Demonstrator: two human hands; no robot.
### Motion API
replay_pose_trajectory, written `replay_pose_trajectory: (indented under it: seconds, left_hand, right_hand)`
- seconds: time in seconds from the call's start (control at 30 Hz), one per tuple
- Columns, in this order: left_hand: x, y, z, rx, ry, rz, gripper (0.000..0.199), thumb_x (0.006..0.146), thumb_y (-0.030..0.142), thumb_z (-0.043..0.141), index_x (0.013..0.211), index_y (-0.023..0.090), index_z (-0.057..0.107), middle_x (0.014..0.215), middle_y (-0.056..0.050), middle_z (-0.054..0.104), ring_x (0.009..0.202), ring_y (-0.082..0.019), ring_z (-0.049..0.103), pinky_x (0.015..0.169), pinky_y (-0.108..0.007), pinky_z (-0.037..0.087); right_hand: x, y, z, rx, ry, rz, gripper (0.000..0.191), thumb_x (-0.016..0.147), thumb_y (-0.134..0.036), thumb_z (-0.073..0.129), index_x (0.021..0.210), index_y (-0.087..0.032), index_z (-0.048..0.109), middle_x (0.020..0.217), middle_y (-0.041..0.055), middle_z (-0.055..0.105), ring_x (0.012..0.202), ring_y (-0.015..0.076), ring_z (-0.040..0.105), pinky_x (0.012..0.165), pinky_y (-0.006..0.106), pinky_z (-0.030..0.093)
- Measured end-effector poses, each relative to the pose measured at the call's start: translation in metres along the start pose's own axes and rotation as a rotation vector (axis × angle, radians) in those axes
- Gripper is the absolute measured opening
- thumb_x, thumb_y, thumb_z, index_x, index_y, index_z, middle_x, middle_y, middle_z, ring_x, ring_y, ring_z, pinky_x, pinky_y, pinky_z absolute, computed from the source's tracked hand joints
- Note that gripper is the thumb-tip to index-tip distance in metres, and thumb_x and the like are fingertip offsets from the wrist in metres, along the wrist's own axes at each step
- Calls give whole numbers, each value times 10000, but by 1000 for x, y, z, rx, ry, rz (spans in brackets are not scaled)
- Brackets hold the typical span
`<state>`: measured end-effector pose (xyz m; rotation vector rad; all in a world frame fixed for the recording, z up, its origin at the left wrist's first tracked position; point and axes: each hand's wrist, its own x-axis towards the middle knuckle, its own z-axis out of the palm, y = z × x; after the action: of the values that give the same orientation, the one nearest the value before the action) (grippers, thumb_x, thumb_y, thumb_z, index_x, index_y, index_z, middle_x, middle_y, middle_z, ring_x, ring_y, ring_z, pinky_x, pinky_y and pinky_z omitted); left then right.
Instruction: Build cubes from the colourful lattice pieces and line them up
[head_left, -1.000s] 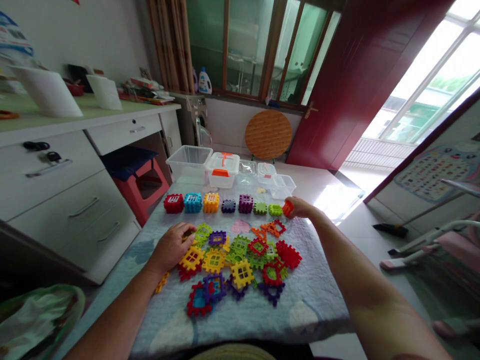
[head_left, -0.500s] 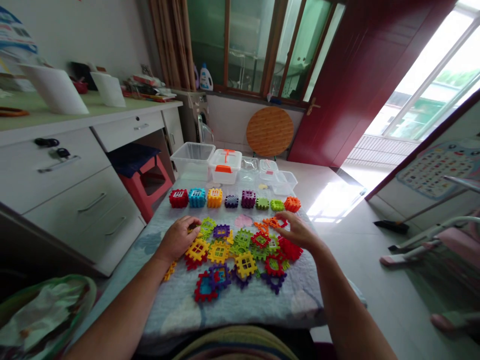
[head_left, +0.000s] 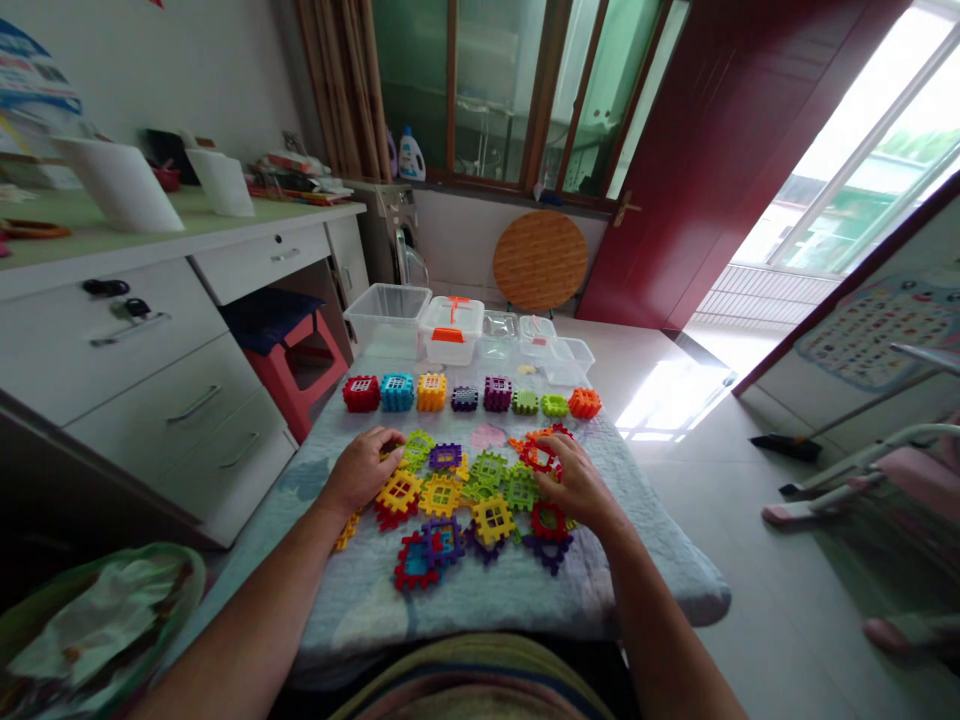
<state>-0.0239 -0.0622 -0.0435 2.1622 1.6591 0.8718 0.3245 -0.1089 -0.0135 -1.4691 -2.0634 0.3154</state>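
Note:
A pile of flat, toothed plastic building squares lies on the cloth before me, with yellow squares (head_left: 440,495), a purple square (head_left: 445,456) and green squares (head_left: 489,468). My right hand (head_left: 577,480), at the right of the pile, pinches a red square (head_left: 538,456) between thumb and fingers. Beside the pile's left edge rests my left hand (head_left: 364,466), fingers bent and thumb apart, close to a lime green square (head_left: 418,450); nothing shows in it. Behind the pile stands a row of single-colour blocks, including a red one (head_left: 361,393), a blue one (head_left: 397,392) and an orange one (head_left: 585,403).
Clear plastic boxes stand at the table's far end: a large open bin (head_left: 388,318), a lidded box with orange clips (head_left: 452,330) and smaller ones. A white drawer desk (head_left: 150,350) and red stool (head_left: 300,350) are left. A waste basket (head_left: 176,610) sits lower left.
My right hand has moved left and inward over the pile and has taken hold of the red square, uncovering a green one. My left hand has stayed nearly still.

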Motion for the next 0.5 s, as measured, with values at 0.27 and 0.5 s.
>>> replay_pose_trajectory:
  seconds: [0.27, 0.5]
  left_hand:
    - [1, -1, 0, 1, 5, 16, 231, 771, 357, 491, 862, 201, 636, 921, -59, 693, 891, -222, 647, 844, -324, 504]
    - [1, -2, 0, -4, 5, 11, 241, 771, 368, 496, 870, 200, 639, 930, -62, 694, 898, -224, 642, 859, -330, 503]
  right_hand:
    - [-12, 26, -21, 37, 141, 275, 343, 800, -393, 540, 1064, -192, 626, 971, 67, 673, 910, 225, 613, 824, 359, 470]
    - [-15, 40, -19, 53, 142, 339, 412, 901, -497, 365, 725, -207, 599, 613, 4, 582, 612, 165, 538, 605, 280, 402]
